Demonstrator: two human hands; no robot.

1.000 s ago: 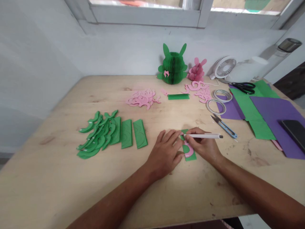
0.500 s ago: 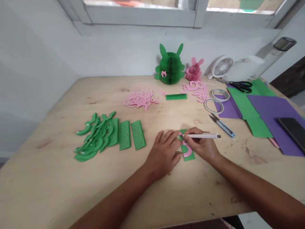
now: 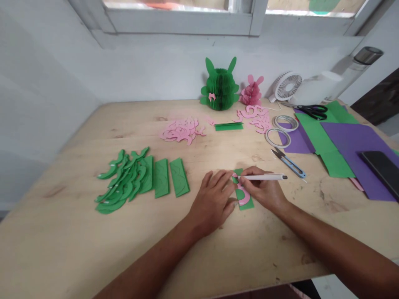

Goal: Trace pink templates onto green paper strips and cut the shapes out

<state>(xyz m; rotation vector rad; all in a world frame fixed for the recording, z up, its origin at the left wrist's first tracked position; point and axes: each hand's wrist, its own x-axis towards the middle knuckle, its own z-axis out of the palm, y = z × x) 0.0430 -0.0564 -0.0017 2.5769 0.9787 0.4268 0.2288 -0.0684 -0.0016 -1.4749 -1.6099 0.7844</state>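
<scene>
My right hand (image 3: 262,187) grips a white pen (image 3: 268,177), its tip at the upper edge of a curved pink paper cutout (image 3: 245,196). The cutout lies flat on a green paper strip (image 3: 248,205), partly covered by my fingers. From the left, my left hand (image 3: 213,199) presses on the cutout and strip, its fingers stretched out. Further left lie two green paper strips, the nearer one (image 3: 179,177) bearing a drawn curved outline. Beside them is a loose pile of curved green paper cutouts (image 3: 124,182).
Pink cutouts (image 3: 181,131) lie behind my hands. Blue thread snips (image 3: 289,164), tape rolls (image 3: 278,145), black scissors (image 3: 313,111), purple paper (image 3: 352,145) and a phone (image 3: 380,168) are at right. Green (image 3: 220,89) and pink (image 3: 251,93) honeycomb paper figures and a white fan (image 3: 288,86) stand against the wall.
The whole view has shifted slightly. The pen tip stays close to the same spot on the pink cutout, and both hands keep almost the same pose.
</scene>
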